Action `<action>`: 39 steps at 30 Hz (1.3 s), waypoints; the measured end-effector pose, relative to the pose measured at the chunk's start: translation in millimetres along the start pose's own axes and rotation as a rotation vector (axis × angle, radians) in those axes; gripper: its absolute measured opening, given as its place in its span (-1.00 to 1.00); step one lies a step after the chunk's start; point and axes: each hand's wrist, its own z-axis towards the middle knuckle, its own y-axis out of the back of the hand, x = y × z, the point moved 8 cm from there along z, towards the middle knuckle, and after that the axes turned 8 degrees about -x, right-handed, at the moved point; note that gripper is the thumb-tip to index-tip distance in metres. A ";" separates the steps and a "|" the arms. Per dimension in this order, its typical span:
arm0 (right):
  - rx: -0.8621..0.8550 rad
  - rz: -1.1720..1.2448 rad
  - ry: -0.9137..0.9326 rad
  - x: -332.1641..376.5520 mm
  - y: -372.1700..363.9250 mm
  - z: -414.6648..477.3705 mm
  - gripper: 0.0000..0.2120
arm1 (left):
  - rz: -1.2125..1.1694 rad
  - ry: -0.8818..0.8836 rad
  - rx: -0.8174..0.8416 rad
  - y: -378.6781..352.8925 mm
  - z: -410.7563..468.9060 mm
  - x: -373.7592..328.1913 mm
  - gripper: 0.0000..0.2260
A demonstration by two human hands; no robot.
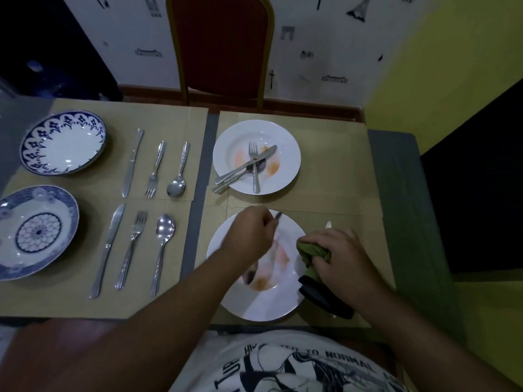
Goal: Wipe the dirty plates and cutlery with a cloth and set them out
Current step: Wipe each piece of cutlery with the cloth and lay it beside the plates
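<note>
A white plate [263, 302] smeared with orange sauce lies near me on the right mat. Over it my left hand [249, 236] pinches the handle of a piece of cutlery [278, 215], blurred by motion; a spoon bowl [250, 274] shows at its lower end. My right hand [342, 258] grips a green cloth [311, 254] at the plate's right rim, with a pale knife tip [328, 224] poking out behind it. Farther back, a second dirty white plate [285, 142] carries a crossed fork, knife and spoon [254, 165].
On the left mats stand two blue-patterned plates [63, 142] [36, 230], each with a knife, fork and spoon laid out beside it [154, 168] [133, 244]. A red chair [223, 46] stands behind the table. A black object [325, 299] lies under my right wrist.
</note>
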 end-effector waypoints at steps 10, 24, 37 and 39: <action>-0.054 -0.007 0.020 48.3 -31.5 9.8 -0.54 | -0.758 0.748 -0.120 69.4 -55.5 104.4 -0.91; 0.032 -0.245 0.200 62.6 -83.4 10.8 -0.65 | -1.214 1.059 0.266 30.8 -128.6 107.2 -0.78; -0.018 -0.320 0.349 72.9 -81.2 -1.8 -0.49 | -1.270 1.021 0.666 13.4 -136.1 93.9 -0.63; -0.049 -0.366 0.338 71.0 -77.9 6.4 -0.50 | -1.245 1.011 0.688 14.1 -138.2 95.4 -0.63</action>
